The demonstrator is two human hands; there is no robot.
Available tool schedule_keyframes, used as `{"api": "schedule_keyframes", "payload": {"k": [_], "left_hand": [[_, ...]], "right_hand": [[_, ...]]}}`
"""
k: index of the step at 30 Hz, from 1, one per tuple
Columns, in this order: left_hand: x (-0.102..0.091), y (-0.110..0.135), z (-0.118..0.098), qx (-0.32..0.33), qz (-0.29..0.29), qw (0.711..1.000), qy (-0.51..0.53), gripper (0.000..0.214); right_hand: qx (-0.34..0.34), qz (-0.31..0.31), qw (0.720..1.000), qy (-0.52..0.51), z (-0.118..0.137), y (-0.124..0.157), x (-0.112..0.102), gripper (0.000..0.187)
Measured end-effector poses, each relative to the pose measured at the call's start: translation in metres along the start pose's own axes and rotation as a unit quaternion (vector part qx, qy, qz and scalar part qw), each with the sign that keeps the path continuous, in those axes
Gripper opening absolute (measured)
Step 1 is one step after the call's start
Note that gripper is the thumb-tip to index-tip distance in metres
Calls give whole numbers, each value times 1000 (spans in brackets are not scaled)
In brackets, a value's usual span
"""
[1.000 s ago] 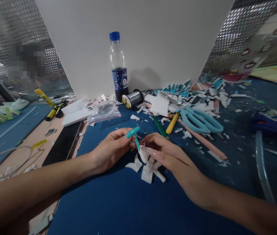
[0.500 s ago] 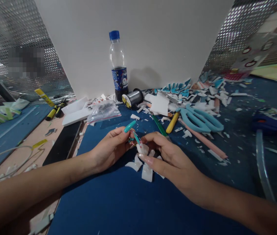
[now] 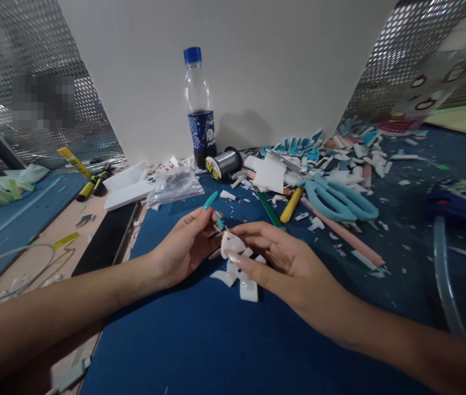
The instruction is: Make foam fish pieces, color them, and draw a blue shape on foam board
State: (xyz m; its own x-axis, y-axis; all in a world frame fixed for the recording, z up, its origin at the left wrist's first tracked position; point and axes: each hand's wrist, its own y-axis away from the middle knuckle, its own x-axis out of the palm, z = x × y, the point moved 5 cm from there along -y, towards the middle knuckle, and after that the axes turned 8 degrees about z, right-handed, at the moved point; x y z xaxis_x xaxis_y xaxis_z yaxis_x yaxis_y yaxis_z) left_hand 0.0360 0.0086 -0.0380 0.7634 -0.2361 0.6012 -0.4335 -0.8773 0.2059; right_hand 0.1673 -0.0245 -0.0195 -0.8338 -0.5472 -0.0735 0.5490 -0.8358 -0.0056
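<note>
My right hand (image 3: 284, 258) pinches a small curved white piece (image 3: 233, 243) with a few reddish specks, between thumb and fingers. Facing it, my left hand (image 3: 187, 241) is closed, its fingertips by the left edge of that piece. Long turquoise nail-like tips show at its thumb and a finger; what it grips is too small to make out. Under my right hand, several loose white pieces (image 3: 249, 289) lie on the blue mat (image 3: 200, 345), partly hidden by my thumb.
Behind the hands stand a cola bottle (image 3: 202, 131), a spool (image 3: 227, 164) and a plastic bag (image 3: 175, 186). To the right lie a green-handled tool (image 3: 269, 209), a yellow handle (image 3: 291, 206), blue-handled scissors (image 3: 335, 200), white scraps (image 3: 272, 174) and a blue glue gun (image 3: 459, 203).
The white piece has shifted slightly left and up in my right hand and shows more of its face. My left thumb and turquoise tips have moved a little left, tilting more upright.
</note>
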Motion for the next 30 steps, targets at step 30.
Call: {"api": "schedule_keyframes", "payload": {"k": [30], "left_hand": [[0, 0, -6, 37, -82, 995, -41, 31]], "right_hand": [[67, -55, 947, -309, -9, -5, -4, 24]]}}
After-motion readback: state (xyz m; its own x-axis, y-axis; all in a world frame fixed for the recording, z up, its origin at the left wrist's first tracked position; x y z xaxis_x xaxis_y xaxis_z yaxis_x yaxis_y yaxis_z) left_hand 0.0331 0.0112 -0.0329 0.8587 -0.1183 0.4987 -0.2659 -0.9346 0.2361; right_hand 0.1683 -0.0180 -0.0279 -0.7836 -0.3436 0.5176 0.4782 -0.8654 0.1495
